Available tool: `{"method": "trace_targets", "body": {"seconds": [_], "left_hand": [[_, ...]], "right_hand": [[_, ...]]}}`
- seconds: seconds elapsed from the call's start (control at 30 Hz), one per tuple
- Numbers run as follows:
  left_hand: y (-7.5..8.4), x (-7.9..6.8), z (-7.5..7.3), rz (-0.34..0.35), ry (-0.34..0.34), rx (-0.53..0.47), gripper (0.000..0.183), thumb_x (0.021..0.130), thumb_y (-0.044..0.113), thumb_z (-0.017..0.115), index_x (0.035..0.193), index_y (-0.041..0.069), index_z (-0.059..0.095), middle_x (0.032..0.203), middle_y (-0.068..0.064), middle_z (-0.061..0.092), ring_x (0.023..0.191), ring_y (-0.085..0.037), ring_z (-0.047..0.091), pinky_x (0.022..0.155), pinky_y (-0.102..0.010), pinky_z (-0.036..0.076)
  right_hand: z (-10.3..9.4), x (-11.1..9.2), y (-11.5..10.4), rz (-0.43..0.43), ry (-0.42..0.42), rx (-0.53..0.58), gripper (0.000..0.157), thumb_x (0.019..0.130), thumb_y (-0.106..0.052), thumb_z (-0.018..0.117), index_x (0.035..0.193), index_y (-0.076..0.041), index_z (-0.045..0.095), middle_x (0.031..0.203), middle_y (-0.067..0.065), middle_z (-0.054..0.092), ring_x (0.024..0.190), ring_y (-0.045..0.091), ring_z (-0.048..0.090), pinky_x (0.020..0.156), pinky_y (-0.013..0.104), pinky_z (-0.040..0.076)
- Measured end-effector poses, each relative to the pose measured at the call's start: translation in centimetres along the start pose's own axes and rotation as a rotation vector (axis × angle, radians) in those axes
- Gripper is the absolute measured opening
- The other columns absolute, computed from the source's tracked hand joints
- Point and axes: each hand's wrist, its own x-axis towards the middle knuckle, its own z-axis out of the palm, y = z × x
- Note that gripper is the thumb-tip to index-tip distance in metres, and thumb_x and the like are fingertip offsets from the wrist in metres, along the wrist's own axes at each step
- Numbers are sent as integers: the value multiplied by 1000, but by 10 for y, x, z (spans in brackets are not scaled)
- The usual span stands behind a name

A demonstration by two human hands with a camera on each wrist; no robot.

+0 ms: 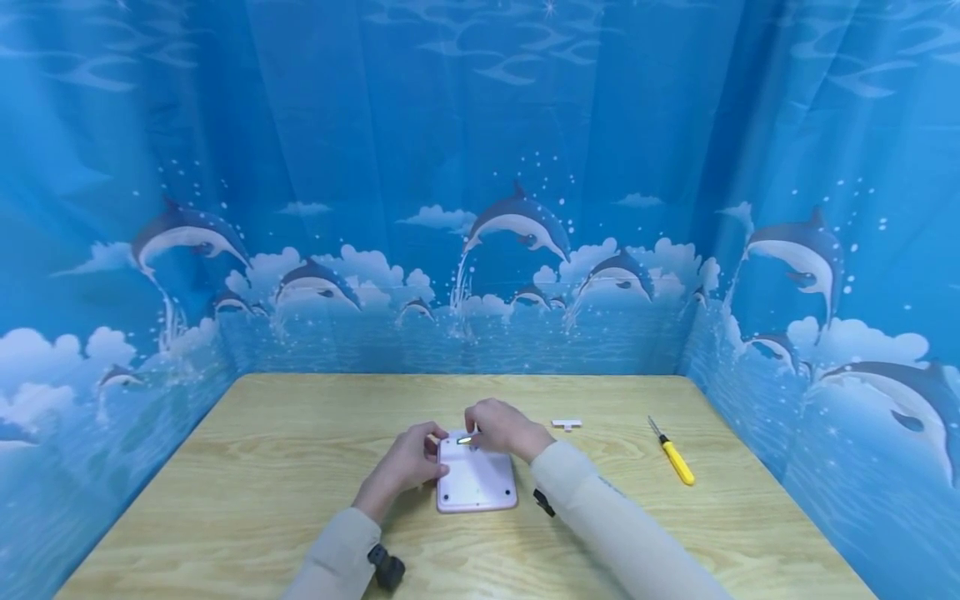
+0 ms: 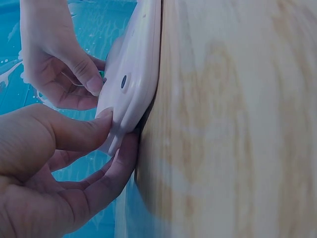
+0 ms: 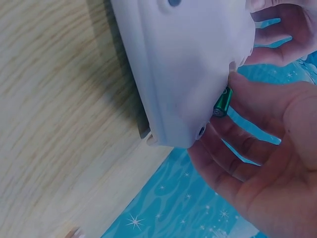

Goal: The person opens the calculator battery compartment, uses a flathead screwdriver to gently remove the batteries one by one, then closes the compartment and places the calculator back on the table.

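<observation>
A flat white device with a pink rim [image 1: 477, 482], perhaps a calculator, lies with its screwed back up on the table. My left hand [image 1: 408, 460] grips its left edge; in the left wrist view the thumb [image 2: 86, 126] presses the top face and the fingers curl beneath the rim. At the far edge of the device, my right hand [image 1: 504, 427] pinches a small green battery [image 3: 223, 101] by the opening there. One end of the battery shows below the thumb in the right wrist view; the fingers hide part of the opening.
A small white battery cover [image 1: 566, 424] lies right of the device, towards the back. Farther right rests a screwdriver [image 1: 677, 461] with a yellow handle, its tip pointing away. Blue dolphin-print curtains [image 1: 480, 333] stand around the wooden table [image 1: 300, 417].
</observation>
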Motion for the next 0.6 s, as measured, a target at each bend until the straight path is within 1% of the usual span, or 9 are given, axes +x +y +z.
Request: {"method": "trace_targets", "body": {"seconds": [0.3, 0.47, 0.6], "left_hand": [[1, 0, -1, -3, 2, 14, 45, 83, 2, 82, 124, 6, 64, 103, -11, 67, 88, -19, 64, 75, -32, 58], [1, -1, -1, 0, -2, 6, 46, 83, 1, 82, 125, 5, 64, 103, -11, 66, 87, -19, 63, 73, -32, 58], [1, -1, 0, 3, -5, 1, 46, 83, 1, 82, 124, 4, 64, 103, -11, 66, 87, -19, 63, 72, -32, 58]], "right_hand": [[0, 4, 0, 10, -5, -8, 11, 89, -14, 79, 95, -9, 72, 96, 6, 74, 84, 15, 66, 75, 25, 56], [1, 4, -1, 30, -5, -8, 12, 87, -14, 81, 92, -9, 72, 91, 5, 73, 81, 14, 65, 75, 24, 56], [1, 4, -2, 47, -20, -9, 12, 87, -14, 81, 92, -8, 72, 91, 5, 73, 80, 14, 65, 75, 24, 56]]}}
